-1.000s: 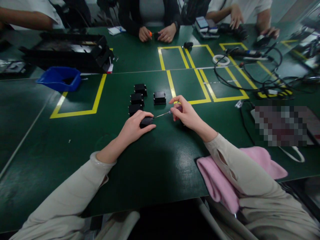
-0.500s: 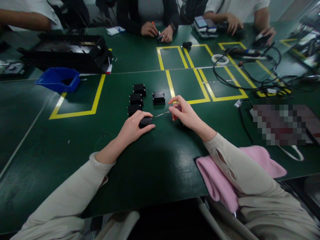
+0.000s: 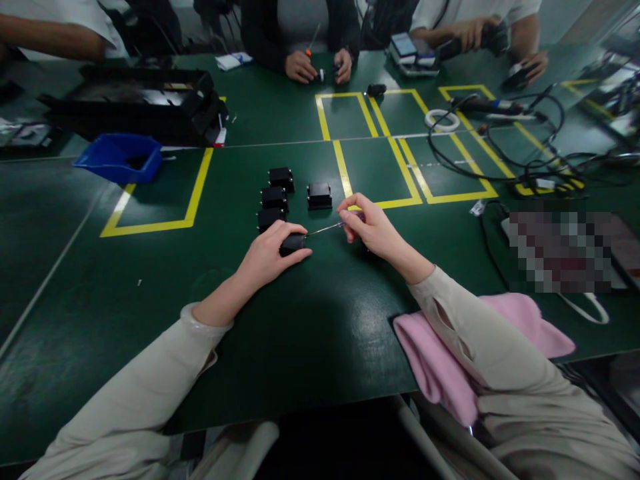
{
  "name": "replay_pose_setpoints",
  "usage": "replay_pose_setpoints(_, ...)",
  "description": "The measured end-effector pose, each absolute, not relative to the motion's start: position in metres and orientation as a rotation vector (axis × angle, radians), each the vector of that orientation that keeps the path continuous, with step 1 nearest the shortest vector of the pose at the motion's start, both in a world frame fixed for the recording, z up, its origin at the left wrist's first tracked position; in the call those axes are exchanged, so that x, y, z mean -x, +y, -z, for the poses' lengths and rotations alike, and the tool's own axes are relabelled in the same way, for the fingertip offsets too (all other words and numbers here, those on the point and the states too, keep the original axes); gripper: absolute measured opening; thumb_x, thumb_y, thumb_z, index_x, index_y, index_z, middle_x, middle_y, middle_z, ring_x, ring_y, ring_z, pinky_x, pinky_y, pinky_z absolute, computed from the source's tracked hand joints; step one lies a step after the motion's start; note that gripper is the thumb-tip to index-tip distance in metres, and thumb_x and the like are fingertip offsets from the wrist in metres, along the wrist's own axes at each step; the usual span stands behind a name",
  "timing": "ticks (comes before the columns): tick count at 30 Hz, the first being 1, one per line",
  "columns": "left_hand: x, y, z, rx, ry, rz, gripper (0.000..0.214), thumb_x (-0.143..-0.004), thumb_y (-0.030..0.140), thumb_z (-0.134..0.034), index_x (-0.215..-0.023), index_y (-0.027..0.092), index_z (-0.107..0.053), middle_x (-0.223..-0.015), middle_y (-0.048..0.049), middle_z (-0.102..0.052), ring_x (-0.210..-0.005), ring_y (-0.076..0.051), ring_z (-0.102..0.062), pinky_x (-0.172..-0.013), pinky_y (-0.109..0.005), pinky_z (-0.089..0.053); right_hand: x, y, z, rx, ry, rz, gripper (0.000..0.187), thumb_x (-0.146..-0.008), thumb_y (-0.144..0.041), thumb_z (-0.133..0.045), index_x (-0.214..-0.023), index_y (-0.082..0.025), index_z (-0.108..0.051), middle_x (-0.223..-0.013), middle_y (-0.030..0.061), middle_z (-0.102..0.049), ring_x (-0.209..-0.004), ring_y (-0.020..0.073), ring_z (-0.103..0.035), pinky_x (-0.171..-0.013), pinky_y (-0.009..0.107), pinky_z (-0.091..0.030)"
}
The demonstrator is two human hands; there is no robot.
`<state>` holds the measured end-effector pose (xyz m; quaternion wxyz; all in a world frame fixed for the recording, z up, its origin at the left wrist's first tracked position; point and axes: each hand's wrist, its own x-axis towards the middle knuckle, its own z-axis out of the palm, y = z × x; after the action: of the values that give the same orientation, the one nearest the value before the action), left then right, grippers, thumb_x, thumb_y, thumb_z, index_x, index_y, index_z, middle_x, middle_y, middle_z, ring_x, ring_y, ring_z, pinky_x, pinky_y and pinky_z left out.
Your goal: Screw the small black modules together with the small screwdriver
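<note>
On the green table my left hand (image 3: 265, 257) grips a small black box-shaped part (image 3: 293, 244) between thumb and fingers. My right hand (image 3: 367, 227) is closed round the handle of a screwdriver (image 3: 325, 230). Its thin metal shaft points left, and the tip meets the right end of the held part. Most of the handle is hidden by my fingers. Just beyond my left hand, several similar black parts (image 3: 274, 198) stand in a column. Another black part (image 3: 319, 195) sits apart, to the right of that column.
A blue bin (image 3: 123, 159) and a long black tray (image 3: 135, 103) lie at the left. Cables (image 3: 500, 175) and a white ring (image 3: 442, 120) are at the right. A pink cloth (image 3: 430, 353) lies under my right forearm. Co-workers' hands (image 3: 300, 68) work across the table.
My hands keep their grips, with the right fingers shifted slightly on the screwdriver. Across the table, one co-worker's hands have moved apart and another has raised a dark object.
</note>
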<state>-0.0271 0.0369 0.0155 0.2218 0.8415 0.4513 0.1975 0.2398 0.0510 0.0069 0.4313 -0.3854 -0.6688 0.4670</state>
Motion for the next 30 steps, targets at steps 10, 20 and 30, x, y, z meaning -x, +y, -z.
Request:
replay_pose_setpoints(10, 0.0280, 0.0372, -0.0142, -2.344, 1.232, -0.555, 0.037, -0.097, 0.049, -0.067, -0.124, 0.023, -0.065, -0.121, -0.0096, -0.067, -0.111, -0.031, -0.065, -0.096, -0.045, -0.054, -0.2397, 0.0510, -0.0072, 0.982, -1.646, -1.155, 0.014, -0.100, -0.030, -0.060, -0.106, -0.024, -0.049, -0.061, -0.0102, -0.054, -0.051, 0.0108, -0.056, -0.056, 0.027, -0.043)
replay_pose_setpoints(20, 0.0286, 0.0380, -0.0116, -2.362, 1.216, -0.580, 0.037, -0.097, 0.047, -0.068, -0.124, 0.021, -0.065, -0.121, -0.0096, -0.067, -0.111, -0.030, -0.066, -0.097, -0.045, -0.053, -0.2403, 0.0512, -0.0056, 0.996, -1.656, -1.103, 0.019, -0.097, -0.021, -0.063, -0.109, -0.024, -0.048, -0.066, -0.0097, -0.055, -0.053, 0.0103, -0.059, -0.057, 0.027, -0.044)
replay_pose_setpoints(30, 0.0288, 0.0379, -0.0117, -2.368, 1.217, -0.579, 0.037, -0.097, 0.046, -0.068, -0.125, 0.022, -0.065, -0.121, -0.0090, -0.067, -0.111, -0.030, -0.066, -0.095, -0.044, -0.053, -0.2410, 0.0513, -0.0062, 0.992, -1.657, -1.116, 0.018, -0.097, -0.018, -0.062, -0.109, -0.023, -0.049, -0.068, -0.0094, -0.056, -0.053, 0.0100, -0.060, -0.057, 0.026, -0.044)
